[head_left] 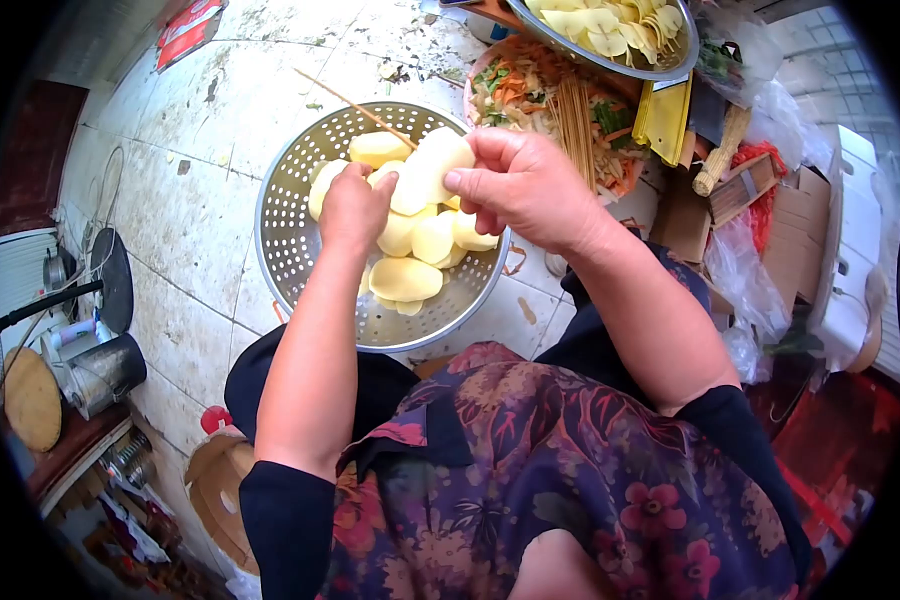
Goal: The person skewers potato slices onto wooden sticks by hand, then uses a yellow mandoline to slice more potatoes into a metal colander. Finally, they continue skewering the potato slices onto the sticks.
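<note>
A large metal colander (288,262) sits in front of me, with several peeled potatoes (406,279) inside. Over it, my right hand (530,185) pinches a pale potato slice (440,165) between thumb and fingers. A thin wooden skewer (355,107) slants from the upper left down to that slice, its lower end hidden there. My left hand (358,208) is closed at the left of the slice, thumb and fingers curled together over the potatoes; I cannot tell what is in its fingers.
Beyond the colander stand a bowl of potato slices (610,30) and a tray of shredded vegetables (515,85) with a bundle of skewers (573,125). A yellow slicer (662,115) and cardboard (795,230) lie right. A metal pot (110,375) stands left.
</note>
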Available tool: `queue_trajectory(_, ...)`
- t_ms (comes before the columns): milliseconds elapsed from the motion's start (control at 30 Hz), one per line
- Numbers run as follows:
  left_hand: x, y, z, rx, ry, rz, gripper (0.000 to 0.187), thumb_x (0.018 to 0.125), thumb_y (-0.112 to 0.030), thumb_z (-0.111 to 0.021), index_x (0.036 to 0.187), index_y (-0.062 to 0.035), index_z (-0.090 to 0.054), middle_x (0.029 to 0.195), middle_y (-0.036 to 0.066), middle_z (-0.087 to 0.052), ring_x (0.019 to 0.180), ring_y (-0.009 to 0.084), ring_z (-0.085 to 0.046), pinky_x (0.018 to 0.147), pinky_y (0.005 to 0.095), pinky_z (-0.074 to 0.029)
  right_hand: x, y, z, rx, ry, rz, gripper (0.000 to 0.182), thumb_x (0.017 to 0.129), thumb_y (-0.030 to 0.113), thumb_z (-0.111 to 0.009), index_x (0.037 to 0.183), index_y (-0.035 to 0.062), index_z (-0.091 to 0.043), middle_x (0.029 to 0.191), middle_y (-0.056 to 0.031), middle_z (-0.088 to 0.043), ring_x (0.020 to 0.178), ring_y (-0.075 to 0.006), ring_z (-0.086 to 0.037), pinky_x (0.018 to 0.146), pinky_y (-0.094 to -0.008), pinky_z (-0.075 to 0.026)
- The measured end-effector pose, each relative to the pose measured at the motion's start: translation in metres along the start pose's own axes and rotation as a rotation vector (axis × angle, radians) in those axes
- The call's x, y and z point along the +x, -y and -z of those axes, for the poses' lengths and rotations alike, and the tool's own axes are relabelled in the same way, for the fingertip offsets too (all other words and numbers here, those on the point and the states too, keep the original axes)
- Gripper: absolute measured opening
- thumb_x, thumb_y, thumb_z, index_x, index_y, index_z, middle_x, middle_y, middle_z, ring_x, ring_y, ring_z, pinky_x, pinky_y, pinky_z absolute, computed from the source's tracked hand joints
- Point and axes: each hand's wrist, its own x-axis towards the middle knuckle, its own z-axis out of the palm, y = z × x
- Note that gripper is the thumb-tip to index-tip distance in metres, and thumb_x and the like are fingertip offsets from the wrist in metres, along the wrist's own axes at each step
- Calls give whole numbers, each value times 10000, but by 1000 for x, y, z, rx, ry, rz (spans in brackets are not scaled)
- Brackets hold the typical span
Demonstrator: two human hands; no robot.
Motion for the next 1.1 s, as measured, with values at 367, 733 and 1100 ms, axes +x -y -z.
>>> queue_trajectory(367, 8, 6, -20, 135, 60, -105, 267, 795, -225, -690, 973, -48, -599, 1023, 154, -618, 953, 320, -637, 805, 435, -497, -3, 6, -1, -46, 34, 44, 161, 878, 162, -642, 899, 3, -639, 646, -1, -593, 533, -62, -575, 488, -228, -460)
queue_trajectory(733, 1, 25, -25, -381, 290, -70, 264, 774, -178, -721, 997, -42, -688, 812, 145, -675, 760, 287, -664, 718, 369, -522, -11, 6, -2, -87, 39, 67, 169, 874, 168, -636, 923, 7, -651, 654, -13, -599, 552, -69, -589, 508, -238, -474)
queue_trajectory(1100, -6, 8, 5, -176, 72, -122, 162, 801, -124, -706, 940, -50, -666, 845, 76, -680, 725, 188, -644, 671, 308, -512, -12, 1, -1, -131, 42, 79, 178, 872, 165, -636, 944, 4, -656, 658, -15, -608, 549, -82, -607, 499, -243, -478)
